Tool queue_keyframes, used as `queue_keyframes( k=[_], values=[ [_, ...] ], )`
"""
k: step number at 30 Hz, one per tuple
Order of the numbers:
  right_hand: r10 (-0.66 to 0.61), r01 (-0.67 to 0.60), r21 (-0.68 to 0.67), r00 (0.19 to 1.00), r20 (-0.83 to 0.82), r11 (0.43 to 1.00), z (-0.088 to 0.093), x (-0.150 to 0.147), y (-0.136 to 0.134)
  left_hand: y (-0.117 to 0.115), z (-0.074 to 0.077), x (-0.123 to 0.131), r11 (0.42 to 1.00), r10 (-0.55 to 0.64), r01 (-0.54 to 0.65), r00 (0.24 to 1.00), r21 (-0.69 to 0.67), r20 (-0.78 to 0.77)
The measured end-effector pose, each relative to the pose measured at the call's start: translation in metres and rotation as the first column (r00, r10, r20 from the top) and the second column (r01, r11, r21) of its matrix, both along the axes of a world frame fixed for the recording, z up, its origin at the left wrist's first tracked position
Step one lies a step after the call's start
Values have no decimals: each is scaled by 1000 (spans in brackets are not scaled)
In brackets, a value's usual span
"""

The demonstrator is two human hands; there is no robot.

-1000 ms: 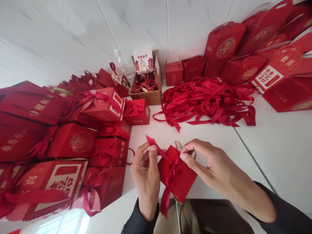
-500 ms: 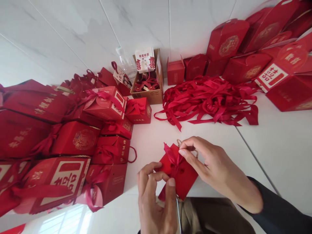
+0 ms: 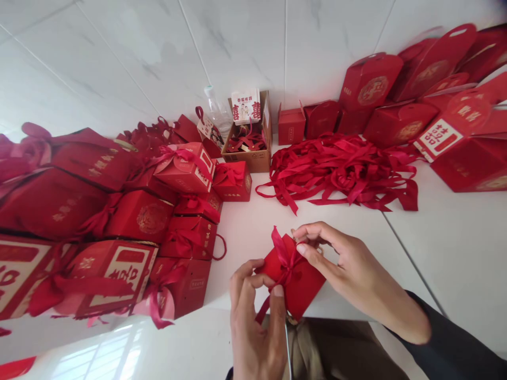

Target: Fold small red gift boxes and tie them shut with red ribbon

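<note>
Right hand [image 3: 344, 266] has its thumb and pointer finger pressed together, pinching one side of a red ribbon [image 3: 288, 258]. Left hand [image 3: 257, 322] pinches the same ribbon lower down with its thumb and finger. That ribbon makes a bow on top of a little red box [image 3: 307, 287], which sits between the two hands near the front edge of the white surface [image 3: 237, 248]. It is hard to see if the right hand also touches the rope handle [image 3: 320, 252] beside it. Past the hands lies a big, messy ribbon pile [image 3: 344, 171] (it looks like red noodles). Stacked boxes [image 3: 138, 216], many with bows, crowd the left.
</note>
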State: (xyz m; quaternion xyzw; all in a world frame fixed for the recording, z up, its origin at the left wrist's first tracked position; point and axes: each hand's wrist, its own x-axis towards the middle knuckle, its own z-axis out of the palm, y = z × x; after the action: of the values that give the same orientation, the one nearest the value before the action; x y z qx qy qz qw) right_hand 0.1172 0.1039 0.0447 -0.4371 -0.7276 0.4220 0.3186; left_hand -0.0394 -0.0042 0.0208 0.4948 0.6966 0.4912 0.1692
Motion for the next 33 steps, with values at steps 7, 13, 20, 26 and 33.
queue_keyframes(
  k=[7,13,20,26,33],
  values=[
    [-37,39,25,996,-77,999,-8,-1,-5,3,-6,2,1000,9,-4,918,-14,397],
    [-87,88,-49,996,19,995,-11,9,-9,-3,-8,10,999,40,-47,909,7,415],
    [-29,29,-36,999,-18,999,-11,10,-9,-3,-1,12,996,61,-73,974,49,219],
    [29,-48,-141,991,-133,989,-14,11,-11,-6,-4,12,985,131,-149,972,86,194],
    [6,-71,-239,964,-265,968,-10,11,-14,-3,-2,12,981,134,-168,951,99,280]
  ],
)
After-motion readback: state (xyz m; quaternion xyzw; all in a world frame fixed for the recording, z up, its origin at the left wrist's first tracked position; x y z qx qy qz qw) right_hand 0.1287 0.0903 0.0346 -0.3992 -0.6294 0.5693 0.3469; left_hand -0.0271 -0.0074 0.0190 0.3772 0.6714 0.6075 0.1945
